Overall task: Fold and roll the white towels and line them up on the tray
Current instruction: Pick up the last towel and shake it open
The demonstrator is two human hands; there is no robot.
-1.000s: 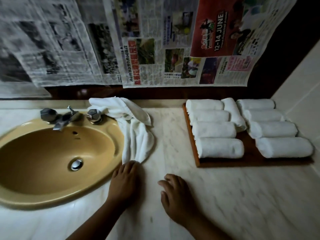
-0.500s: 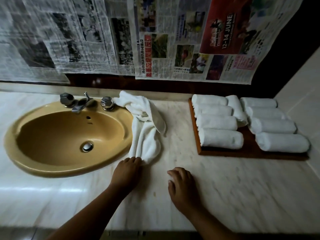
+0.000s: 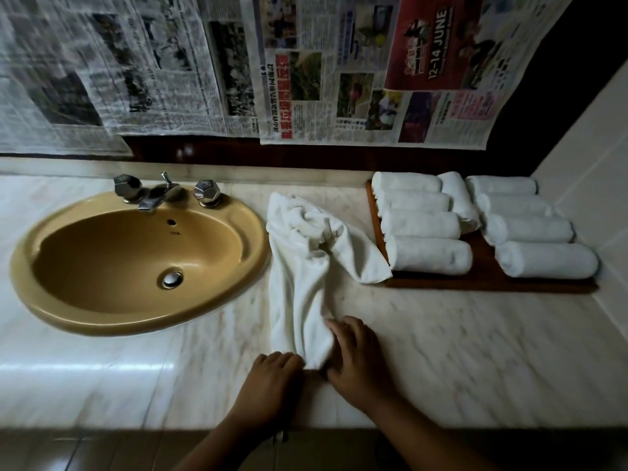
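A crumpled white towel (image 3: 306, 266) lies stretched on the marble counter between the sink and the tray, with one flap reaching the tray's left edge. My left hand (image 3: 272, 379) grips its near end from the left. My right hand (image 3: 360, 355) grips the same end from the right, fingers curled against the cloth. A wooden tray (image 3: 482, 278) at the right holds several rolled white towels (image 3: 430, 254) in two columns, and one roll lies lengthwise between them.
A mustard-yellow sink (image 3: 136, 263) with a chrome tap (image 3: 153, 195) fills the left of the counter. Newspaper sheets (image 3: 306, 69) hang on the back wall. A tiled wall (image 3: 594, 185) bounds the counter at the right. The counter's front edge runs just below my hands.
The towel has been pulled off the sink rim toward the front edge and to the right. My right hand has moved left onto its near end, beside my left hand.
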